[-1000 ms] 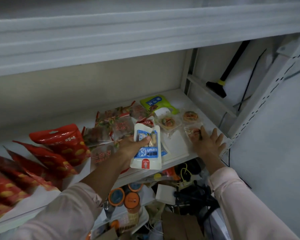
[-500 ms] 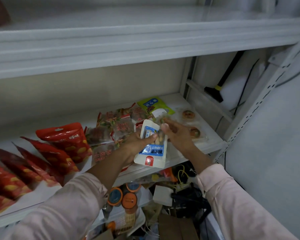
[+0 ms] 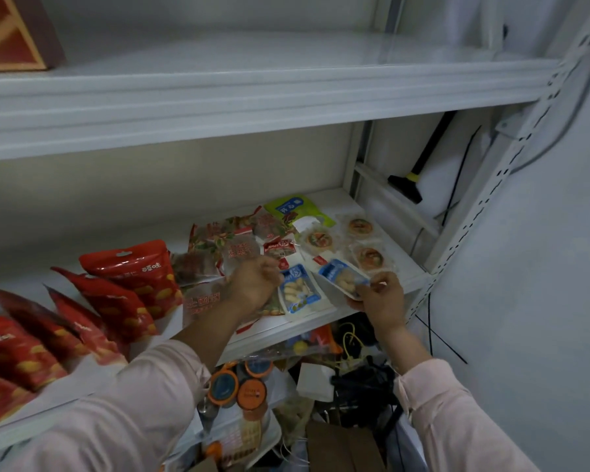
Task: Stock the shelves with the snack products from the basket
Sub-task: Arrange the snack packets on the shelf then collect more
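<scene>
White shelf (image 3: 385,212) holds red bags (image 3: 133,277) and round snacks (image 3: 368,257). Right hand (image 3: 382,298) pinches a blue pack (image 3: 341,277) above another pack (image 3: 298,291); left hand (image 3: 252,284) is loosely curled, empty.

the white middle shelf (image 3: 338,327) carries red bags (image 3: 130,287) standing in a row along its left part, with brownish clear packets (image 3: 225,248) heaped near the middle. toward the right end lie a green pouch (image 3: 295,209) at the back, three round snacks in clear wrap (image 3: 360,228) beside it, and a blue-and-white peanut pack (image 3: 298,291) flat by the front edge. the upper shelf (image 3: 252,93) holds a red box (image 3: 11,32) at its left end.
</scene>
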